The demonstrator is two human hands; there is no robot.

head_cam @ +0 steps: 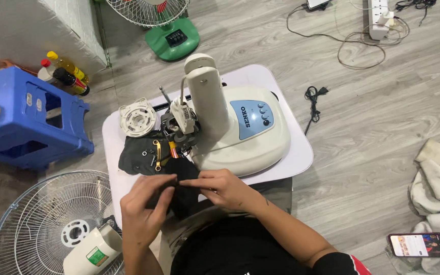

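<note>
A: What are the hands on?

B: Both meet at the near edge of the counter (301,153). The left hand (146,209) and right hand (225,187) pinch a small dark part (179,179) between them, fingers closed on it from either side. It is too small and dark to name.

A: Why there?

B: Probably because it is close to the body and right over the black cloth (138,155). The cloth holds screws and a brass bracket (157,153), likely so the small bits don't roll off.

A: And the fan?

B: Its base (245,135) lies on the counter with the neck up and the motor (179,119) bare, wires showing. The white motor cover (137,118) sits just beside it on the left, set clear of the hands.

A: The rest?

B: The grille (42,224) lies on the floor at the left, beside a blue stool (26,119); a phone (417,245) lies on the right.
</note>
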